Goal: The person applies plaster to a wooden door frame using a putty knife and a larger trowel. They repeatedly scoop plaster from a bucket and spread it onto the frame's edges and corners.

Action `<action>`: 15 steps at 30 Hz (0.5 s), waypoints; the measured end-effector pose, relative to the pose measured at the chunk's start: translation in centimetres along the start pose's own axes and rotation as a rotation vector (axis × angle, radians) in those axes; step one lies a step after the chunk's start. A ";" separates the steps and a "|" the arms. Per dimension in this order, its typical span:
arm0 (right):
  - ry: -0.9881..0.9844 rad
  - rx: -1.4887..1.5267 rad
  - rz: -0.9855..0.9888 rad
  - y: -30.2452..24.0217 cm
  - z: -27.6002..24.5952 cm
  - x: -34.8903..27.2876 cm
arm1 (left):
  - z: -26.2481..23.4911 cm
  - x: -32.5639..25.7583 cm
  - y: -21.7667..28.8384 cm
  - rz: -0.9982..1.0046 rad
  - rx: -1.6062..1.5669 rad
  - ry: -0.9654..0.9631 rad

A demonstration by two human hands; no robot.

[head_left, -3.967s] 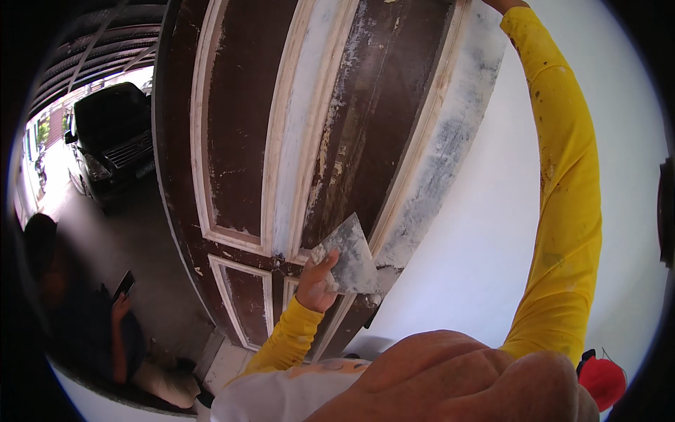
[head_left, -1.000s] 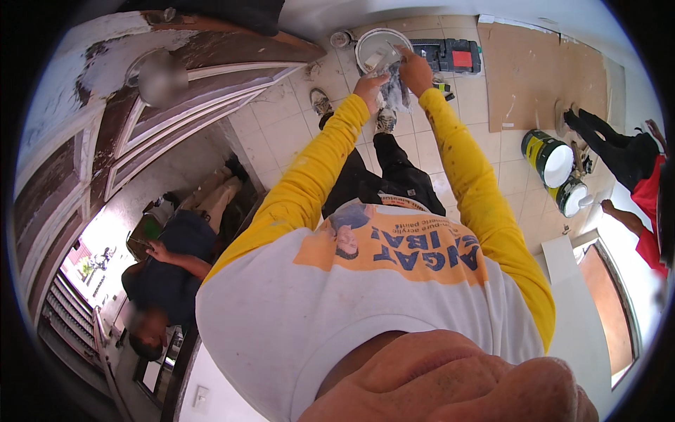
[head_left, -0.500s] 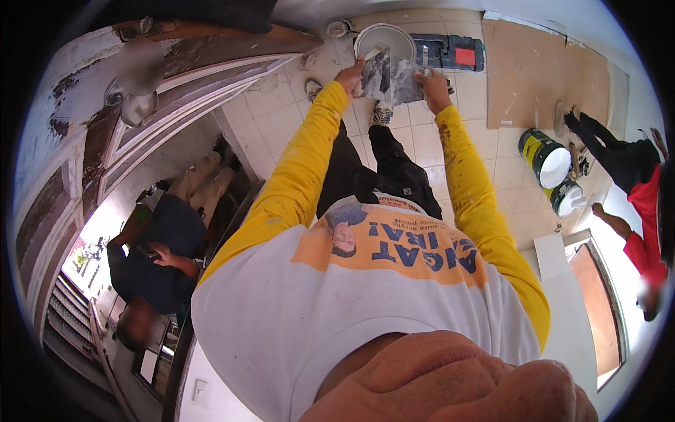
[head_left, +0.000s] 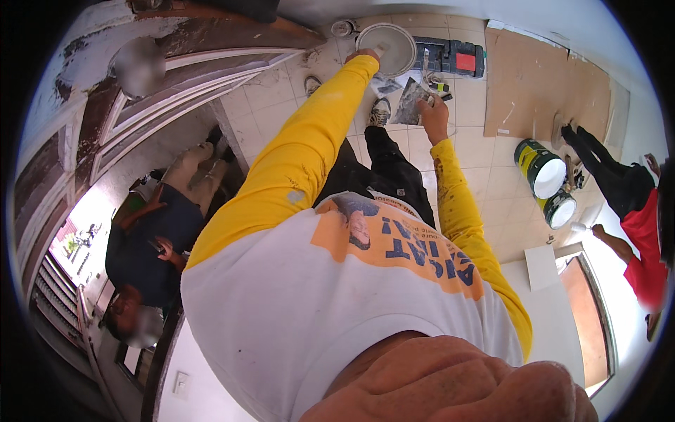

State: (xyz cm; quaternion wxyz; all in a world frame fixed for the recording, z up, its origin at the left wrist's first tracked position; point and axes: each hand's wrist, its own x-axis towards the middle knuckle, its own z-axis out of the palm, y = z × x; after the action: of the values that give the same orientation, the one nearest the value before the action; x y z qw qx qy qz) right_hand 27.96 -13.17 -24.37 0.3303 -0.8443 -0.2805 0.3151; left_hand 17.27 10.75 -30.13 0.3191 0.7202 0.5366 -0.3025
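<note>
My left hand [head_left: 363, 55] is closed at the near left rim of a round bucket [head_left: 359, 39] of pale grey paste. Beside its fingers a pale, flat piece [head_left: 382, 49] reaches over the bucket's opening; whether the hand grips it or the rim is hidden. My right hand [head_left: 434, 112] is closed around the edge of a flat, dark metal scraper [head_left: 411, 103] smeared with whitish paste, held tilted above the tiles. Another smeared, greyish piece [head_left: 385, 85] shows just below the bucket; its kind is unclear.
Right of the bucket lies a black toolbox [head_left: 436, 56] with a red patch. Cardboard [head_left: 520, 84] covers floor at far right. Two paint pails [head_left: 548, 176] stand near a person in red [head_left: 643, 260]. Another person in dark clothes [head_left: 151, 232] is at left, beyond a window frame [head_left: 190, 91].
My left hand has moved up to the bucket, away from the scraper. My right hand has drawn slightly down with the scraper, which is now tilted.
</note>
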 end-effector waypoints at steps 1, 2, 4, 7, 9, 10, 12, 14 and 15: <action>0.007 0.027 0.002 0.1 -0.2 0.0 | -0.1 0.2 0.3 -0.006 -0.061 0.035; 0.016 0.060 0.009 0.0 -0.4 -0.1 | -0.3 0.1 0.3 -0.012 -0.113 0.069; 0.011 0.095 0.023 -0.1 -1.1 -0.3 | 0.1 -0.8 0.1 0.000 -0.210 0.175; -0.005 0.095 0.028 -1.1 -2.1 -0.6 | 0.6 -0.2 -1.6 0.002 -0.343 0.290; 0.022 0.083 0.019 -0.9 -2.5 -0.2 | 0.0 -0.7 -2.2 0.043 -0.389 0.330; 0.012 0.156 0.074 -0.7 -2.7 0.1 | 0.1 -1.3 -2.8 0.077 -0.396 0.345; -0.009 0.306 0.186 -0.4 -2.6 0.8 | -0.2 -3.5 -3.8 0.125 -0.395 0.381; -0.015 0.473 0.119 -1.8 -2.4 1.7 | -0.4 -5.9 -4.7 0.149 -0.387 0.431; -0.014 0.557 0.087 -2.4 -2.3 2.1 | -0.8 -7.2 -5.1 0.148 -0.396 0.448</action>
State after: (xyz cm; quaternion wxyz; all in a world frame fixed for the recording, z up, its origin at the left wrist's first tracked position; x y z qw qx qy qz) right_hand 30.31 -11.10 -22.04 0.5339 -0.7299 -0.1489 0.4000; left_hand 10.67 8.32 -24.72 0.3483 0.7299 0.5882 -0.0015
